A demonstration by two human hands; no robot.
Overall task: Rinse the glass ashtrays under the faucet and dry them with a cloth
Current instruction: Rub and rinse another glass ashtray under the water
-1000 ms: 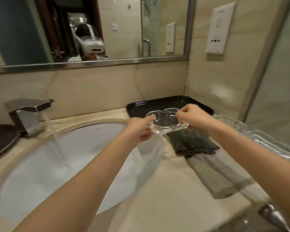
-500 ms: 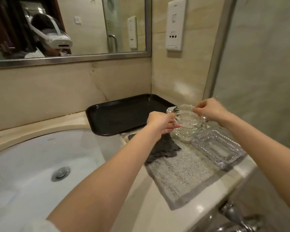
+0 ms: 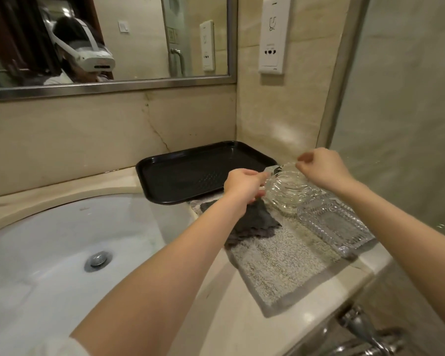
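Observation:
A round clear glass ashtray [image 3: 289, 187] sits on top of another round glass piece on the grey towel [image 3: 280, 268], right of the sink. My left hand [image 3: 243, 186] pinches its left rim. My right hand [image 3: 323, 168] has its fingers curled at the far right rim. A rectangular ribbed glass ashtray [image 3: 335, 226] lies on the towel just in front of the round ones. A dark crumpled cloth [image 3: 253, 223] lies on the towel under my left wrist. The faucet is out of view.
A black plastic tray [image 3: 190, 173] stands against the back wall, left of the ashtrays. The white sink basin [image 3: 36, 253] with its metal drain [image 3: 98, 260] fills the lower left. A wall with a socket panel [image 3: 272, 34] closes the right side.
Both hands carried the round ashtray from beside the sink rightward and set it down on the stacked glass on the towel. My view turned right, so the running faucet left the frame.

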